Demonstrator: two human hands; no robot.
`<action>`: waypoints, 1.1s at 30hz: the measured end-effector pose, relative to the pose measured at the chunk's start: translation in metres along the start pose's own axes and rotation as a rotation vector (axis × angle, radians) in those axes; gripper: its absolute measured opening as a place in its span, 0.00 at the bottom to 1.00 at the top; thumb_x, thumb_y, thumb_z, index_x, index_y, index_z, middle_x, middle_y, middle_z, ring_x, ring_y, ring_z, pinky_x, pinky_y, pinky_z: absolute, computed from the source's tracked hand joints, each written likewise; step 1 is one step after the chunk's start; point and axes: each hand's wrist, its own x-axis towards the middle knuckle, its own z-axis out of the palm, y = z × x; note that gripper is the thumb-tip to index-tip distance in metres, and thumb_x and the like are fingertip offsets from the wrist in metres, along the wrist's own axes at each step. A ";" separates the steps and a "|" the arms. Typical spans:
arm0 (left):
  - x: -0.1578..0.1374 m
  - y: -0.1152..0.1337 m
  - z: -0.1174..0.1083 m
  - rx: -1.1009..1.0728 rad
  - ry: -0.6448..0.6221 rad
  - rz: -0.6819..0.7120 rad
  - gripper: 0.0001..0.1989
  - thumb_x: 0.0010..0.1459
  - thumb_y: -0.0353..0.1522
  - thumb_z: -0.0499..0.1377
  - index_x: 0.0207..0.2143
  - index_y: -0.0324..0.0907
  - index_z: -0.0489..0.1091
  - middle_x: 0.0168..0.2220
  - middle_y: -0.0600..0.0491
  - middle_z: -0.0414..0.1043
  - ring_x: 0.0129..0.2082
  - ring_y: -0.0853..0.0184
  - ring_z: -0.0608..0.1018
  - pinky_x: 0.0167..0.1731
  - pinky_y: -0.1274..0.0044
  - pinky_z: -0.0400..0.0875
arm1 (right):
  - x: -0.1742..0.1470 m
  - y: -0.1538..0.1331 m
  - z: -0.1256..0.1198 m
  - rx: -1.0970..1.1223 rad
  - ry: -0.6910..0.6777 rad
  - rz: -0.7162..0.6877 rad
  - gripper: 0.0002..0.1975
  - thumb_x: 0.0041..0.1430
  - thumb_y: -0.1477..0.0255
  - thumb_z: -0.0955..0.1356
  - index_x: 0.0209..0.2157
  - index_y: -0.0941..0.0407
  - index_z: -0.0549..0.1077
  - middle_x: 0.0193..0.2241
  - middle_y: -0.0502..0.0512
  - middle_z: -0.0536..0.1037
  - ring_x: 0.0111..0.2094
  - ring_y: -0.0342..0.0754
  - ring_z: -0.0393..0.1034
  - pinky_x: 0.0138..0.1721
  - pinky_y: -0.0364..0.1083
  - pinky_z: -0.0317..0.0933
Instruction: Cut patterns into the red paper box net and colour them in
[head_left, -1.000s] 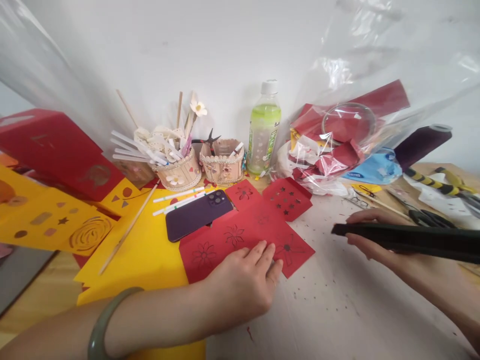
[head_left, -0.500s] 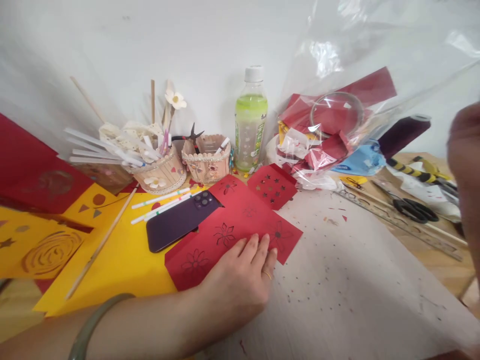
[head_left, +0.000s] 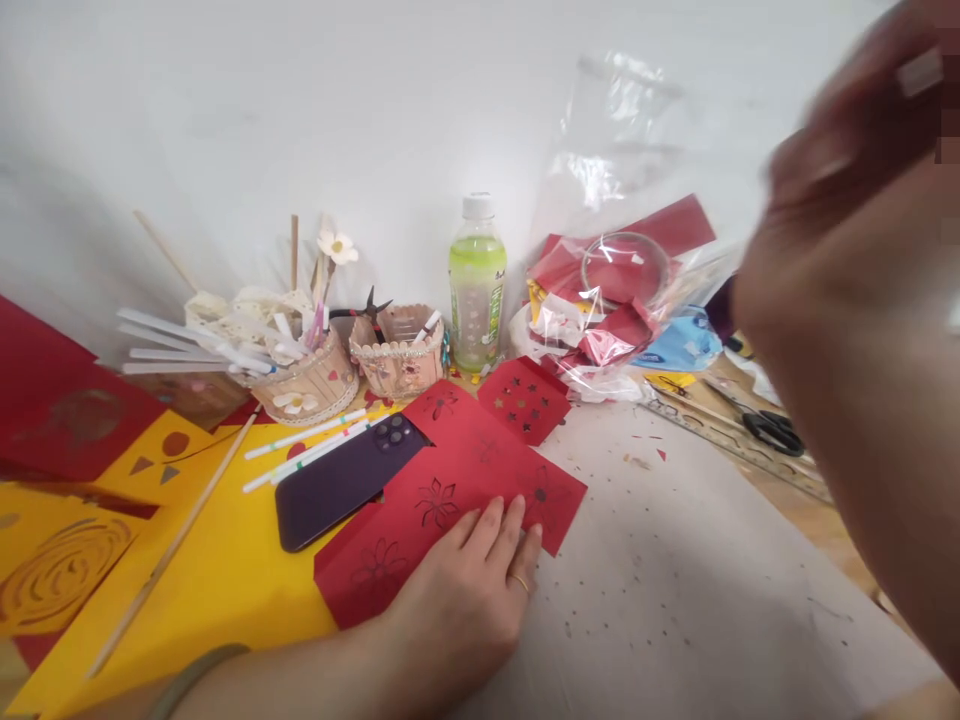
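Note:
My left hand (head_left: 476, 585) lies with its fingers outstretched on a red paper sheet (head_left: 469, 455), pressing its lower right part. Flower shapes are cut or drawn in this sheet. A dark purple phone (head_left: 337, 490) lies at the sheet's left side, and a smaller red paper piece (head_left: 525, 398) with star cut-outs adjoins its far edge. Raised high at the right, my right hand (head_left: 847, 200) is smeared by motion. Its fingers look bent, with a pale spot among them; whether it holds anything is unclear.
Behind stand two decorated wooden holders (head_left: 304, 385) (head_left: 401, 365), a green drink bottle (head_left: 478, 300) and a clear plastic bag (head_left: 607, 290) with red scraps. Black scissors (head_left: 776, 430) and a ruler (head_left: 720, 440) lie right. Yellow paper (head_left: 232, 560), white pens (head_left: 300, 435) and a wooden stick (head_left: 176, 540) lie left.
My right hand has risen and come further into view from the right edge. The view has tilted up slightly, so things appear lower. My left hand stays on the red sheet.

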 end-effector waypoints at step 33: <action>0.006 -0.007 -0.003 -0.133 0.010 -0.106 0.18 0.64 0.26 0.42 0.46 0.37 0.70 0.47 0.42 0.72 0.47 0.58 0.75 0.38 0.77 0.74 | -0.157 0.087 -0.004 -0.653 -0.535 -0.039 0.12 0.50 0.78 0.65 0.33 0.49 0.59 0.19 0.44 0.72 0.14 0.40 0.63 0.15 0.39 0.61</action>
